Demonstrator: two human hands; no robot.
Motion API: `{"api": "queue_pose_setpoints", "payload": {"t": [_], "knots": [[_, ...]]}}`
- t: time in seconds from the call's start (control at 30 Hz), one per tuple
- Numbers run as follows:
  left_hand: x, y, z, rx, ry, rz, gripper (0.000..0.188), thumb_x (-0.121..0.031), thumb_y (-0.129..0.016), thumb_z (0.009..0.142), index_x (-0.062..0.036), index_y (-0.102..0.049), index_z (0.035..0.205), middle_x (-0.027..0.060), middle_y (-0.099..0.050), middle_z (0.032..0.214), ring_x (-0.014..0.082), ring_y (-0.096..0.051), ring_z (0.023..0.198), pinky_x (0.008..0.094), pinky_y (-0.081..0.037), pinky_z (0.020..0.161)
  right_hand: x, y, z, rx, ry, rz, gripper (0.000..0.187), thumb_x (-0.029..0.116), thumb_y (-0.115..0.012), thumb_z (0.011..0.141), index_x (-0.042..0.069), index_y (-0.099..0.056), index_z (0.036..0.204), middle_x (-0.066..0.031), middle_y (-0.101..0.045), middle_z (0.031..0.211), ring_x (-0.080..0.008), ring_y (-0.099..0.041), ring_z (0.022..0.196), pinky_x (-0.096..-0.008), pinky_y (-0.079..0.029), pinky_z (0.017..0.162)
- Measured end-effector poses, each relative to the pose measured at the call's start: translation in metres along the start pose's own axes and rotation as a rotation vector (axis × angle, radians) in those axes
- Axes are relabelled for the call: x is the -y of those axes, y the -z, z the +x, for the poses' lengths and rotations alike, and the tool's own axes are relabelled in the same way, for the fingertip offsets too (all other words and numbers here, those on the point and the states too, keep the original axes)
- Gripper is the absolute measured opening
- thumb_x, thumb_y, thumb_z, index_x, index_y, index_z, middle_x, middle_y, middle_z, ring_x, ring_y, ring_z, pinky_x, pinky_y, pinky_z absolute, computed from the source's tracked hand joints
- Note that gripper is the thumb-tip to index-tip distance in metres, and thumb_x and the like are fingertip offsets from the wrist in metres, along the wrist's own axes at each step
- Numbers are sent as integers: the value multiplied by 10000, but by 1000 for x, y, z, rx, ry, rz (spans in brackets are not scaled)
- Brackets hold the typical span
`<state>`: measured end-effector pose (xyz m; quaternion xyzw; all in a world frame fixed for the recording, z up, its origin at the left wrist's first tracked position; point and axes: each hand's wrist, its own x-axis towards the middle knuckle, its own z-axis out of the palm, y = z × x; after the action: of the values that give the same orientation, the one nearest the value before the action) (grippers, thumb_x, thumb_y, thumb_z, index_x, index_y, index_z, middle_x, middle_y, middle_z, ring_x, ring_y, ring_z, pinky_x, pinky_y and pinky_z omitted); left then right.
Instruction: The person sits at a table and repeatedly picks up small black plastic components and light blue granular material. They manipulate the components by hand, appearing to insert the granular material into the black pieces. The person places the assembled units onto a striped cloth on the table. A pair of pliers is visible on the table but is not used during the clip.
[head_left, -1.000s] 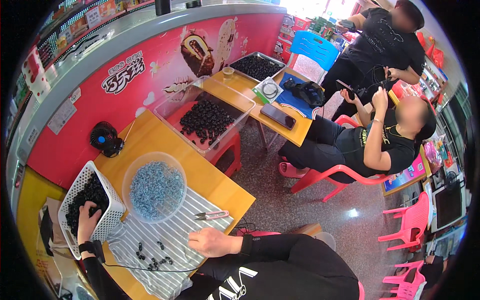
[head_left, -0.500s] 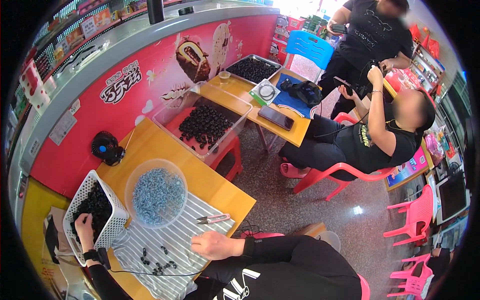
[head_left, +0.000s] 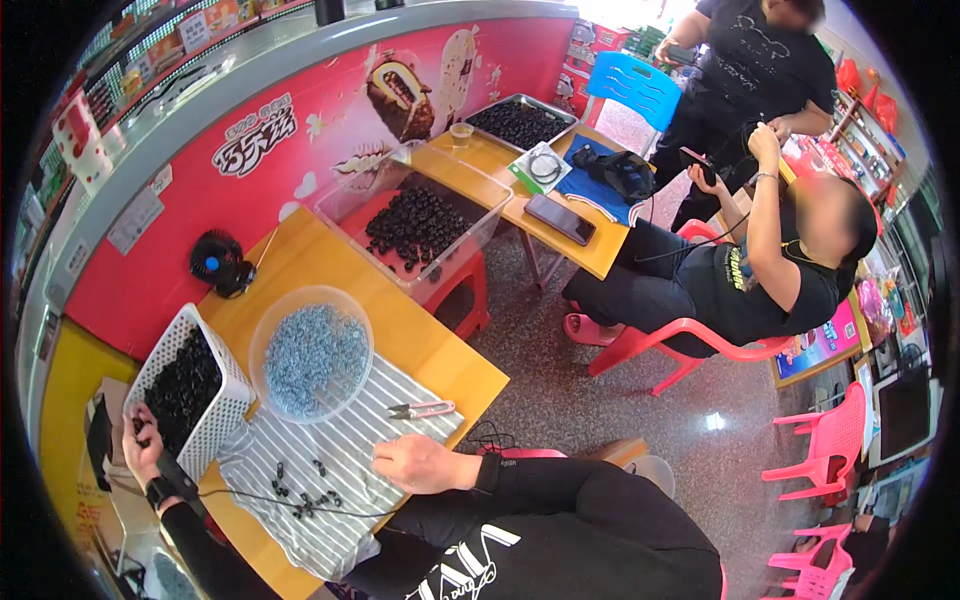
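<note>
My left hand (head_left: 142,446) is closed on a few small black pieces at the left rim of a white perforated basket (head_left: 218,428). More black pieces (head_left: 184,392) fill this basket, which leans to one side. Curled into a loose fist, my right hand (head_left: 414,463) rests at the right edge of a grey-and-white striped cloth (head_left: 250,462); its fingertips are hidden. Several loose black pieces (head_left: 305,497) lie on the cloth between my hands. Just above my right hand are thread snips (head_left: 421,409). A round clear tub (head_left: 258,345) holds many pale blue bits (head_left: 313,360).
A small black fan (head_left: 219,262) stands by the red panel. Beyond the wooden table (head_left: 440,350), a clear bin (head_left: 470,245) of black pieces sits on a red stool (head_left: 468,305). A thin cable runs from my left wrist across the cloth. Two people are at the right.
My left hand has come out of the basket's middle to its left rim, with black pieces now showing in its fingers. The basket's tilt has changed. My right hand stays curled.
</note>
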<state>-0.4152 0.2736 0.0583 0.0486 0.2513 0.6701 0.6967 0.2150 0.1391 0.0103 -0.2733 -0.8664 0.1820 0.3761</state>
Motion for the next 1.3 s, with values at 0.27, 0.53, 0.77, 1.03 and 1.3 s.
{"api": "queue_pose_setpoints", "payload": {"t": [0.27, 0.53, 0.77, 1.03, 1.3], "knots": [[90, -73, -87, 251, -156, -181, 304, -159, -532, 1032, 29, -504, 1269, 116, -540, 1138, 135, -480, 880, 178, -329, 467, 1, -2, -1, 45, -18, -31, 136, 79, -627, 735, 46, -503, 780, -128, -516, 777, -327, -606, 659, -441, -482, 582], [271, -78, -164, -42, 0, 131, 197, -182, -550, 1031, -45, -582, 1169, 45, -594, 972, 67, -483, 739, 141, -299, 386, 1, 0, -5, 41, -26, -82, 101, 83, -604, 769, 45, -511, 774, -123, -519, 788, -319, -614, 679, -428, -496, 606], [310, -42, -137, -281, -662, 1551, 89, -51, -652, 907, -18, -633, 987, 72, -570, 867, 179, -555, 727, 316, -450, 628, -1, -3, -5, 12, 7, -54, 101, 96, -599, 778, 55, -508, 787, -121, -515, 786, -313, -606, 672, -422, -488, 593], [331, -62, -142, -43, -814, 2244, 247, -4, -650, 824, 8, -612, 1067, 248, -499, 1141, 438, -501, 1046, 512, -412, 903, 2, -3, -7, 44, -14, -92, 95, 91, -599, 766, 49, -519, 795, -123, -524, 802, -313, -612, 689, -422, -493, 610], [334, -83, -162, 109, -551, 2352, 552, -35, -699, 775, -23, -548, 1305, 309, -320, 1485, 507, -369, 1278, 559, -338, 1065, 4, 2, -5, 20, -5, -117, 84, 92, -592, 767, 46, -523, 778, -117, -523, 801, -297, -605, 682, -405, -497, 611]]}}
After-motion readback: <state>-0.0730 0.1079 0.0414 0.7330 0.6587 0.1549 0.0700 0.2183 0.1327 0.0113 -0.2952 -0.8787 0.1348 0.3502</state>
